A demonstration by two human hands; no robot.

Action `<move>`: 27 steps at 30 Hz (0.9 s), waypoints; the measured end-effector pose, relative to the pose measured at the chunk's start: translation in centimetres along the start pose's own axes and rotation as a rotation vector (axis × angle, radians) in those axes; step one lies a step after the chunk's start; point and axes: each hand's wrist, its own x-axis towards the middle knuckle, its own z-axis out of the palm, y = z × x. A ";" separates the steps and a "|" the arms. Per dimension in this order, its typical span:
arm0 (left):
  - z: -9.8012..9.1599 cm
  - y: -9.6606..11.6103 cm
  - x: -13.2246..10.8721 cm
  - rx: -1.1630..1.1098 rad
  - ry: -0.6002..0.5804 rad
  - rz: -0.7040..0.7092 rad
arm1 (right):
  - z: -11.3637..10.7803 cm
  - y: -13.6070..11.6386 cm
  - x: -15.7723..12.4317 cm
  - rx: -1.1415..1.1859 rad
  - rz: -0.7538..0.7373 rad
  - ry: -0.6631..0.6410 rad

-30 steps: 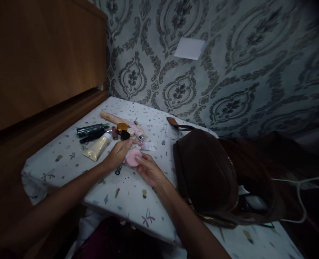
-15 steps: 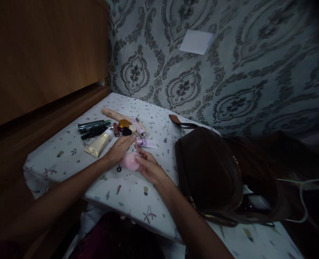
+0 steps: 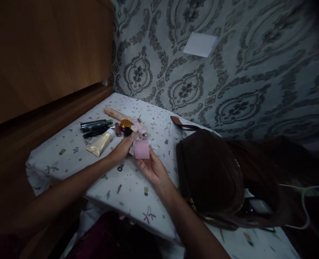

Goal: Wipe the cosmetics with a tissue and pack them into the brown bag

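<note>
Over the middle of the printed cloth, my right hand (image 3: 153,169) is closed round a small pink jar (image 3: 142,149), its smooth side facing up toward me. My left hand (image 3: 123,147) is just left of the jar, fingers pressed together on a crumpled white cloth (image 3: 131,149) that touches or nearly touches the jar. The fingertips partly hide this cloth. Beyond my left hand lie an amber jar (image 3: 125,124), a black cap-like piece (image 3: 128,132) and a small reddish bottle (image 3: 118,129). A cream-gold tube (image 3: 101,143) lies left of it.
Dark bottles (image 3: 94,125) lie at the left, near a long peach tube (image 3: 117,114) and a lilac tube (image 3: 140,128). On the right stands a dark brown bag (image 3: 208,172) with its strap (image 3: 183,124). A wooden cabinet (image 3: 46,54) borders the left, a patterned wall (image 3: 159,75) the back.
The pink jar has been turned and raised a little, so its side shows instead of its glossy round end. My right hand moved slightly up with it. The view shifted slightly.
</note>
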 end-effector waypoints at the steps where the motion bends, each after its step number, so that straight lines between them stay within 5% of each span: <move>1: 0.0 0.0 -0.1 0.001 -0.010 0.028 | -0.1 0.0 0.1 0.009 -0.015 0.011; 7: -0.2 0.0 -0.5 0.043 -0.091 0.060 | -0.2 0.5 0.4 -0.022 -0.135 0.071; 16: -0.5 0.1 -0.7 0.566 -0.027 0.255 | 0.6 -0.2 -0.9 -0.328 -0.120 0.013; 27: -0.8 0.1 -0.6 0.592 -0.061 0.104 | 1.1 -0.4 -0.7 -0.265 -0.285 0.020</move>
